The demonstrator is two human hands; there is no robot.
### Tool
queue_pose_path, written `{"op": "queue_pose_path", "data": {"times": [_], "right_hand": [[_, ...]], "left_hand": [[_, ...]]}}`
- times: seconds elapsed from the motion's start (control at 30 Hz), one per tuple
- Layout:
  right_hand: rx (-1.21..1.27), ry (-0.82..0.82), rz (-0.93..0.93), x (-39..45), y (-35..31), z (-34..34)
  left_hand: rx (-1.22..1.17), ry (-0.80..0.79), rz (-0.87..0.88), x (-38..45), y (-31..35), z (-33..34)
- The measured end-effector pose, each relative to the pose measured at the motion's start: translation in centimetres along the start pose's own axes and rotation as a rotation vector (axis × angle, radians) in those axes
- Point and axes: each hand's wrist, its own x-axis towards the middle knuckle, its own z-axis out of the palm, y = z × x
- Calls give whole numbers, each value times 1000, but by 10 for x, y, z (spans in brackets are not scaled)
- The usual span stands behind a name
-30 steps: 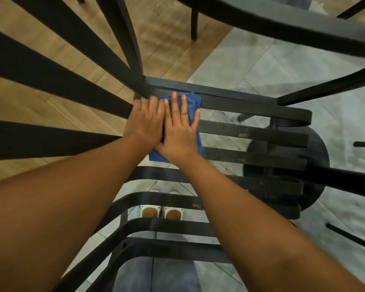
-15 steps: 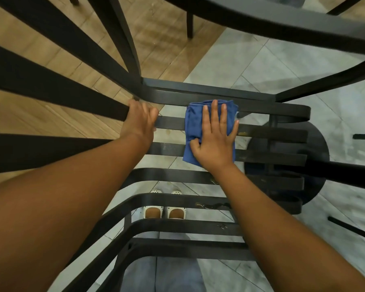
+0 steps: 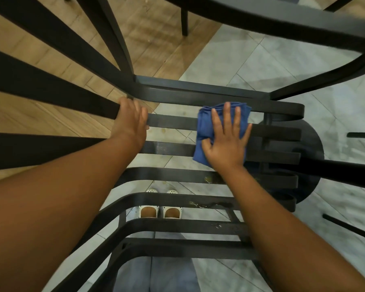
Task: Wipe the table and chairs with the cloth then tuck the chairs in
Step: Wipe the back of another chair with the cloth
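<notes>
Cloth (image 3: 204, 131) had been slid rightward along the chair seat slats (image 3: 171, 149) under the flat-fingered right hand (image 3: 227, 142), parted from the left hand (image 3: 131, 121) gripping the frame, so wiping was progressing.

**What the view hides**

The right hand (image 3: 227, 142) lies flat over the blue cloth (image 3: 204, 127), covering most of it; only the cloth's left and top edges show. The left hand (image 3: 131, 121) has its fingertips out of sight past a slat of the black chair (image 3: 171, 122). The chair's back bars run off the left edge. Both forearms are cut off at the bottom edge. Slats partly hide the white shoes (image 3: 159, 210). The dark round base (image 3: 312, 144) shows only in part behind the slats.
</notes>
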Motion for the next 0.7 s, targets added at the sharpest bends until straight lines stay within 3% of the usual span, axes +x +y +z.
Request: {"op": "queue_pose_path", "data": {"times": [0.17, 0.3, 0.4, 0.6, 0.7], "right_hand": [[12, 1, 255, 0, -48, 7], [17, -54, -39, 1, -101, 18], [12, -16, -125, 4, -82, 19], [-8, 74, 102, -8, 35, 2], [27, 107, 396, -7, 21, 0]], "left_hand": [[-57, 8, -28, 0, 6, 1], [-84, 20, -40, 2, 12, 3], [-99, 49, -37, 2, 12, 5], [-215, 58, -42, 4, 10, 5], [-352, 91, -45, 5, 13, 4]]}}
